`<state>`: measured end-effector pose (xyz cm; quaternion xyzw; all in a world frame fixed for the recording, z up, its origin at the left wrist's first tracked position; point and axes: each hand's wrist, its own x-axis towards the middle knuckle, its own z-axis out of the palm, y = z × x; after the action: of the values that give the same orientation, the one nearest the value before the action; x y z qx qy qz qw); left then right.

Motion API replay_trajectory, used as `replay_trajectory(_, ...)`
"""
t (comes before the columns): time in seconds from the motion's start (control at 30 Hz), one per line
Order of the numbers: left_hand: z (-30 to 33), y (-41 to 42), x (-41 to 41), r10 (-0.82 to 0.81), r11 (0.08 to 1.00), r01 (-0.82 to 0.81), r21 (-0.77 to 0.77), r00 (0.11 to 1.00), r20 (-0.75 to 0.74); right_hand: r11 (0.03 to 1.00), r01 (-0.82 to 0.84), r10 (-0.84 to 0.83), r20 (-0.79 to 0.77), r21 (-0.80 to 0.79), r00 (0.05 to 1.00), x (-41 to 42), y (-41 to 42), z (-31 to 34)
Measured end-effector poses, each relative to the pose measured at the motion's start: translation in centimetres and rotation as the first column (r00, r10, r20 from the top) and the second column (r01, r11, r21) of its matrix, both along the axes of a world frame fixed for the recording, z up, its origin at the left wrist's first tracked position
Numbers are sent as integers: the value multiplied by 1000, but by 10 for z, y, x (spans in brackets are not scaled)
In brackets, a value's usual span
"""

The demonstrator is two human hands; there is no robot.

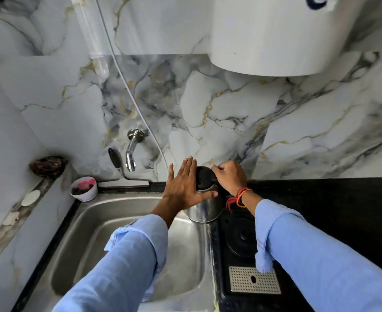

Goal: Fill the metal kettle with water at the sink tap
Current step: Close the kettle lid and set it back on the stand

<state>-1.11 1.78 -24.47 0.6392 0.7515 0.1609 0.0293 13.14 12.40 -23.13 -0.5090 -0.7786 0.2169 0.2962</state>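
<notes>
The metal kettle (204, 209), shiny steel with a black lid (204, 177), hangs over the right rim of the steel sink (118, 221), tilted slightly. My right hand (230, 176) is closed around its handle at the back right. My left hand (183, 188) lies flat with fingers spread against the kettle's left side and lid. The wall tap (131, 152) juts from the marble wall to the left of the kettle, with no water running from it. The lid looks shut.
The kettle's black round base (241, 237) sits on the dark counter right of the sink, with a perforated metal tray (253, 280) nearer me. A white cup (84, 189), a squeegee (120, 174) and a scrubber (48, 166) stand behind the sink. A white appliance (275, 34) hangs overhead.
</notes>
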Motion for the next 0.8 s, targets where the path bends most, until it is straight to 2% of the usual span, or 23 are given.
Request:
replay_trajectory(0.17,-12,9,48,-52,998,52,-37,999,-5,999,22,-21,16,-38,1000,54,5,-10)
replay_trajectory(0.47,-60,18,135,-138,983,136,-123,990,-3,981,118,-108,75,-151,991,149,9,-67)
replay_trajectory(0.6,-64,27,156,-114,987,118,-112,993,39,975,123,-110,76,-187,991,170,16,-69)
replay_trajectory(0.8,-70,22,174,-127,985,128,-112,992,15,978,88,-78,62,-189,995,188,11,-78)
